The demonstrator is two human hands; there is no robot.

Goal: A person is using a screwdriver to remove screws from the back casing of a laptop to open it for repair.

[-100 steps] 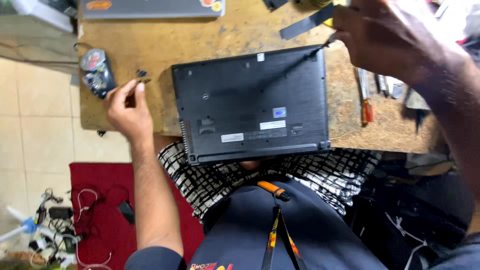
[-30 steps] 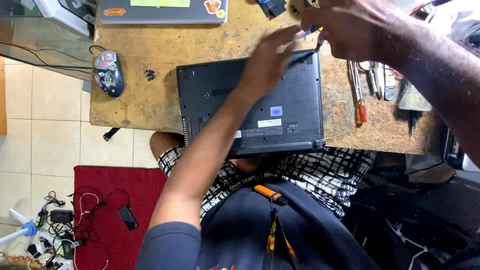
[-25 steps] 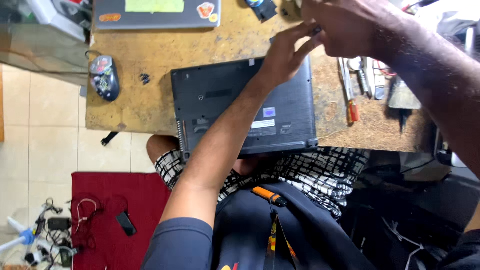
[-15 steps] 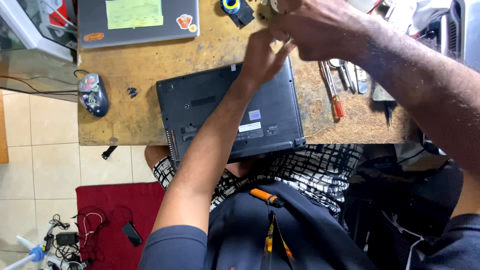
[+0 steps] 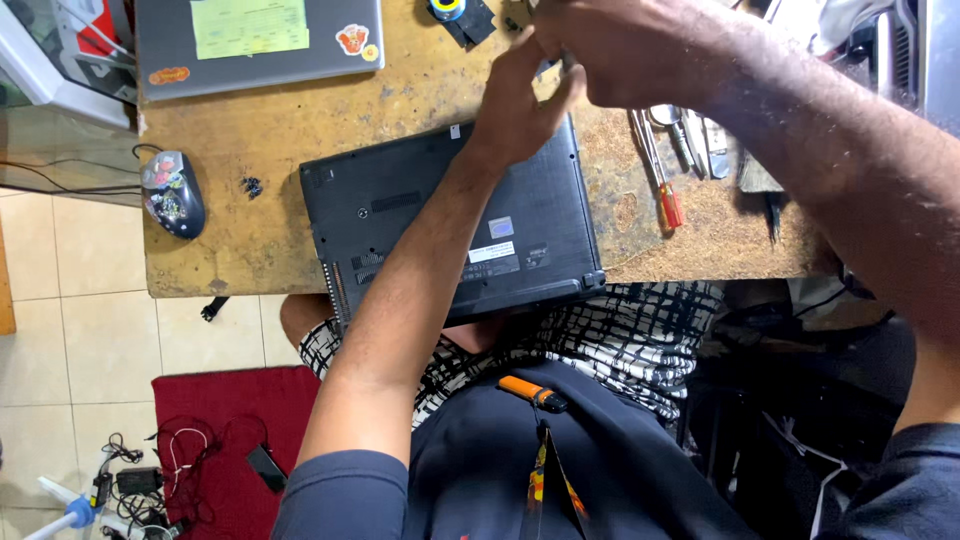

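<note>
My left hand (image 5: 525, 110) has come up from the bench's left side to meet my right hand (image 5: 625, 50) over the far edge of the upturned black plastic laptop (image 5: 400, 215) at the bench's near edge; both sets of fingers pinch narrow, contents hidden.

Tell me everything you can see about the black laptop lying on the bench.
The black laptop lies closed and upside down on the worn wooden bench, its matte plastic base facing up. The base shows vent slots, a ribbed grille at the near left corner, and pale labels near the front edge, which overhangs the bench toward the person's lap. The left forearm crosses over it; the left hand meets the right hand above its far edge.
</note>
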